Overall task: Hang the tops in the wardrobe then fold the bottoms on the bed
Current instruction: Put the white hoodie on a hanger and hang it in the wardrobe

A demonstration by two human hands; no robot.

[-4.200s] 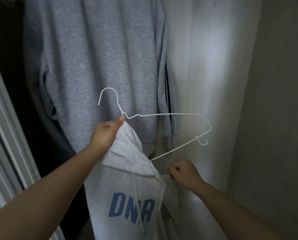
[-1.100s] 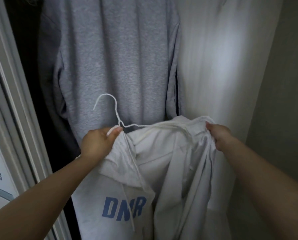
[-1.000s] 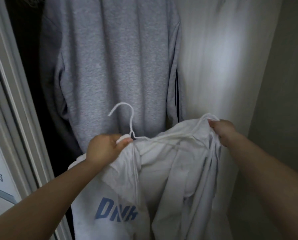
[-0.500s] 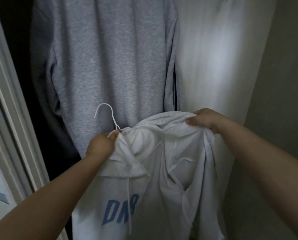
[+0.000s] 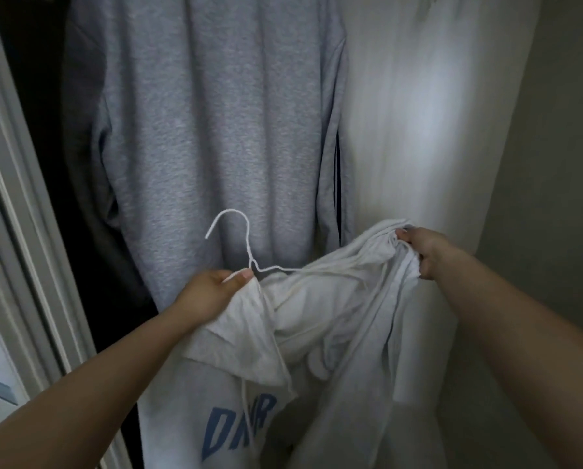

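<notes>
Holding a white hoodie [image 5: 317,350] with blue lettering half-draped over a white wire hanger [image 5: 246,252], in front of a grey sweatshirt [image 5: 215,130] hanging in the wardrobe. Pinching hanger neck and fabric with the closed left hand [image 5: 212,292]; gripping bunched cloth tightly in the right hand [image 5: 422,252].

- I see a white wire hanger [image 5: 246,252] pinched above my left hand [image 5: 212,292].
- The pale grey hoodie [image 5: 334,350] between my grips carries blue lettering below.
- A heathered grey sweatshirt [image 5: 215,130] hangs behind.
</notes>
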